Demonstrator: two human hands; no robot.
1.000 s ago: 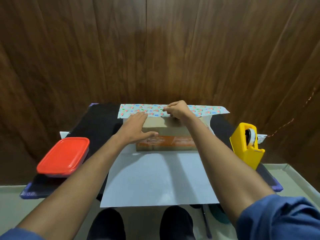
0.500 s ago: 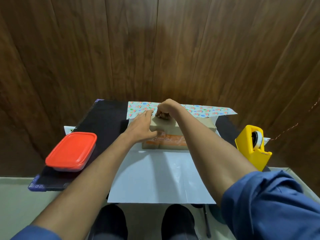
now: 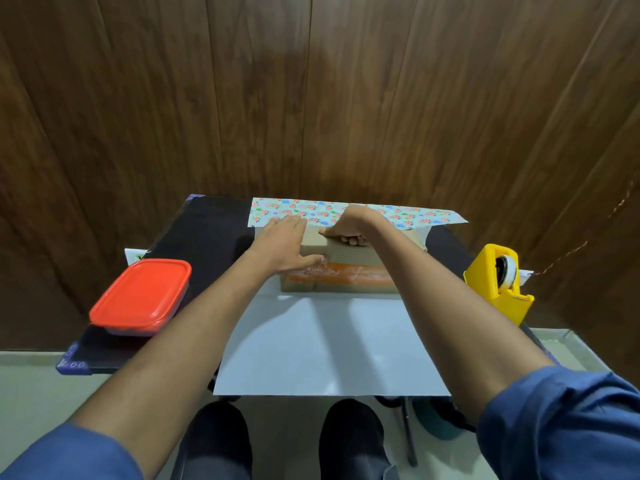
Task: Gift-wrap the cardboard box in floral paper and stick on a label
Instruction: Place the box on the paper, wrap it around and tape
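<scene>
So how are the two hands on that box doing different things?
The left hand lies flat with straight fingers on top of the cardboard box; the right hand has its fingers curled under. The left hand's fingertips reach the edge of the floral paper, while the right hand seems to pinch that edge and draw it over the box. The left hand sits nearer the box's left end, the right hand nearer its middle. Both rest on the box top.

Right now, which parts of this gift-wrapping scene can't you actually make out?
All from the head view:
- Top of the cardboard box: largely covered by the left hand and right hand.
- Writing on the box's orange band: too blurred to read.
- Far edge of the floral paper: partly hidden behind both hands.
- Contents of the red-lidded container: hidden by its lid.
- Tape dispenser: the tape end is too small to see.
- Label: none identifiable.
</scene>
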